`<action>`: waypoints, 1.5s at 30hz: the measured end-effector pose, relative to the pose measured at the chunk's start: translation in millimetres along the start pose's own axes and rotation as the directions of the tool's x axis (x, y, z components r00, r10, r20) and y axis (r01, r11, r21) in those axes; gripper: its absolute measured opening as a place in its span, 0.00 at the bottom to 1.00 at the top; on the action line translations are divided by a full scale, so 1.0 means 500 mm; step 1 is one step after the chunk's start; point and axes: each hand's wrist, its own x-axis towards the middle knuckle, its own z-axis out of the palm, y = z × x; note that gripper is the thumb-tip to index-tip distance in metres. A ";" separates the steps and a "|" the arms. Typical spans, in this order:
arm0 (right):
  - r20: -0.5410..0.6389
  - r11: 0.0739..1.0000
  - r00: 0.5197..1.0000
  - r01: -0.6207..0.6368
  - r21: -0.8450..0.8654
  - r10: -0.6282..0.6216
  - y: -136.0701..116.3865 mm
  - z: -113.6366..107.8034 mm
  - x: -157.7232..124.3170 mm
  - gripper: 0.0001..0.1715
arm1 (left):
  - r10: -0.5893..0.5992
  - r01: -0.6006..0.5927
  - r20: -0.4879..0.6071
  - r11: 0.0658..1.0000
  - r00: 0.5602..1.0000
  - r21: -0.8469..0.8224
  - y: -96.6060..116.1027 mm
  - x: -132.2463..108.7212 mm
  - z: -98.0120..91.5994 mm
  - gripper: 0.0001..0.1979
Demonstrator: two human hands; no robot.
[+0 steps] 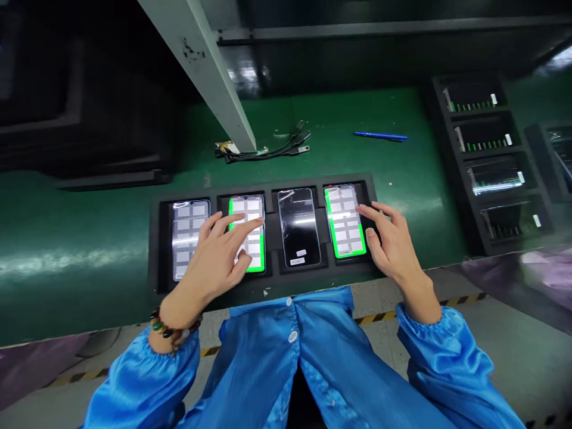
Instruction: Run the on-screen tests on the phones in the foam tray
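A black tray (pixel 268 187) on the green bench holds a row of phones. My left hand (pixel 218 262) lies open over the second phone (pixel 254 208), whose lit screen has a green border, with fingers touching the glass. My right hand (pixel 391 241) is open too, its fingertips on the right side of the fourth phone (pixel 342 217), also lit with a green border. The first phone (pixel 187 238) shows a white grid without green. The third phone (pixel 298 226) is dark with a small label near its bottom. Both arms wear blue sleeves; a bead bracelet is on my left wrist.
Black cables (pixel 272 149) lie behind the tray by a slanted grey post (pixel 210 65). A blue pen (pixel 381 136) rests at the back right. A second black tray (pixel 491 161) with several phones stands at the right. The bench edge has yellow-black tape.
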 end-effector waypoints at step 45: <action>-0.013 0.994 0.995 0.097 0.044 -0.097 -0.022 0.025 0.060 0.27 | -0.114 0.136 -0.180 0.984 0.977 0.114 0.002 -0.007 0.015 0.29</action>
